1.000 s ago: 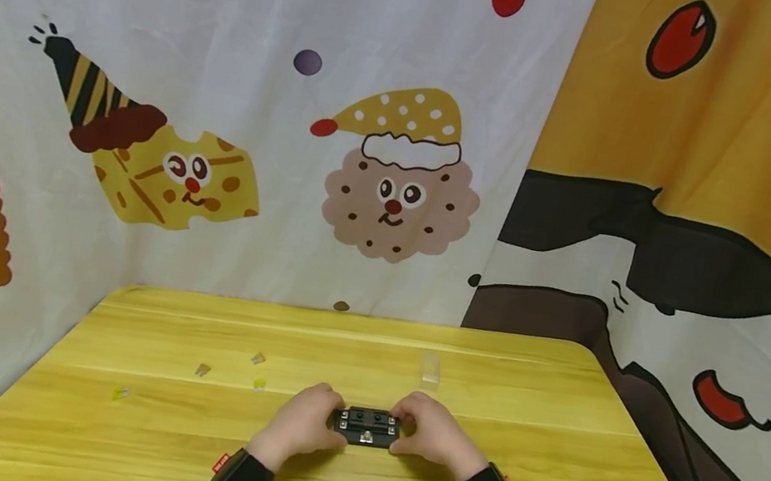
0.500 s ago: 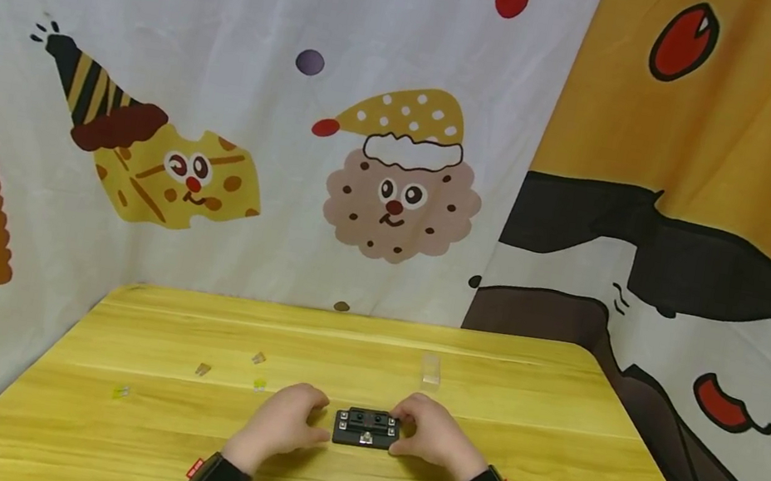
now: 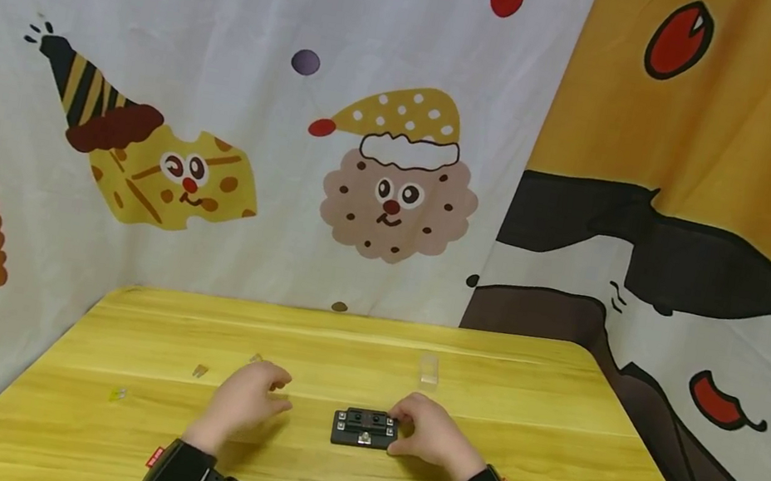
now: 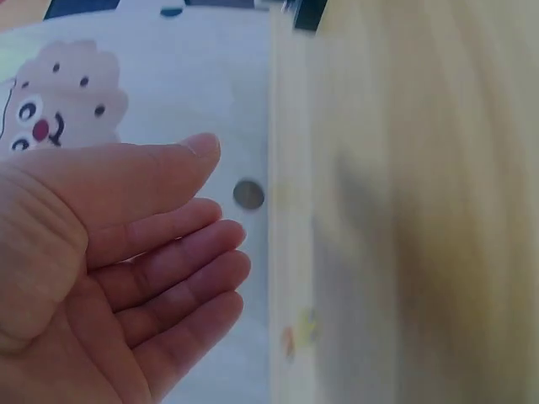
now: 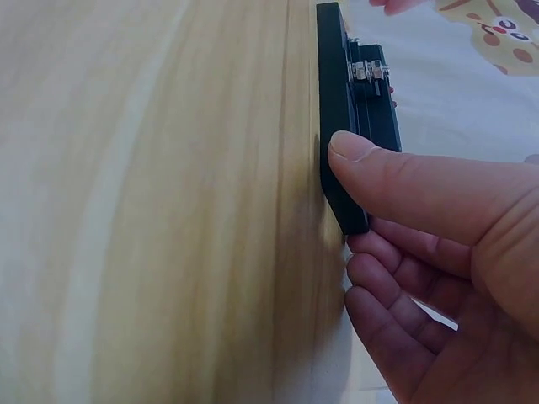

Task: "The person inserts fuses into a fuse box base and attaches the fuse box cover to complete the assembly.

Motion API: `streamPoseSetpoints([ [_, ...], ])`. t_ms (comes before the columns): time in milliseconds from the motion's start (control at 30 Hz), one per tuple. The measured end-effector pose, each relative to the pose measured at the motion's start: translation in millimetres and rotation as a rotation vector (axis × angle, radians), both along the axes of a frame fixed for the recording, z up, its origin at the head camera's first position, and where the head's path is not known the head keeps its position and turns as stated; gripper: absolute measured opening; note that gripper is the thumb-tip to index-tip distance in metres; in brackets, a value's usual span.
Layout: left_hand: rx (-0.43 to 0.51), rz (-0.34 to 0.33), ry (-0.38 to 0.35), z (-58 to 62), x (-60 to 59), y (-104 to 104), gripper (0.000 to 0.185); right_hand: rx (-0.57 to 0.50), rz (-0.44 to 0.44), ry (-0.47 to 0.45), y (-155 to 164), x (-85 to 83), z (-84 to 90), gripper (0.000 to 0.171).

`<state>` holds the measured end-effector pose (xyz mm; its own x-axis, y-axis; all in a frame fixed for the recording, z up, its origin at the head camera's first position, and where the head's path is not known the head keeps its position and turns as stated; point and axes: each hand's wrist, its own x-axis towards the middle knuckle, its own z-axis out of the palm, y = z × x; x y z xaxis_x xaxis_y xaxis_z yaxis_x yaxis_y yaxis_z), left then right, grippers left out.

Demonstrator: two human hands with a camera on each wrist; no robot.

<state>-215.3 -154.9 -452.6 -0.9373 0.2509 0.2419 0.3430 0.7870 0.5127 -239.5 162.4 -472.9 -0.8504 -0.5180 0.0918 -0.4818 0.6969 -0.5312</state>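
A black rectangular block (image 3: 354,440) with metal screw terminals lies on the table. My right hand (image 3: 434,433) pinches its right end; in the right wrist view the thumb (image 5: 370,164) presses the near face and the fingers curl behind. My left hand (image 3: 239,402) is held over the table, left of the block, with nothing in it. Its fingers (image 4: 181,269) are relaxed and apart from the thumb. Closest to that hand are small pieces that look like blade fuses: a brownish one (image 3: 201,371) to its left and another (image 3: 257,357), partly hidden, behind it.
A yellow-green small piece (image 3: 118,394) lies farther left on the wooden table (image 3: 517,413). Toward the back stands a clear plastic box (image 3: 429,371). A printed cartoon curtain (image 3: 226,98) hangs right behind the table's far edge.
My left hand has let go of the block's left end and moved left toward the small pieces, covering one of them. My right hand and the block have stayed in place.
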Motion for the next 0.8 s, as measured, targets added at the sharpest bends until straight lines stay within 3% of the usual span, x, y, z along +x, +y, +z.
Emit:
streamPoseSetpoints([
  [267, -0.006, 0.080, -0.006, 7.5, -5.7, -26.4, 0.030, 0.003, 0.001, -0.007, 0.3, 0.5, 1.2, 0.043],
  [400, -0.033, 0.087, 0.000, 8.3, -9.4, -35.3, 0.026, 0.002, 0.002, -0.020, 0.2, -0.8, 0.2, 0.043],
  [800, -0.068, 0.076, 0.033, -6.1, -25.9, -46.9, 0.011, 0.006, -0.004, -0.040, -0.3, -0.3, 2.3, 0.043],
])
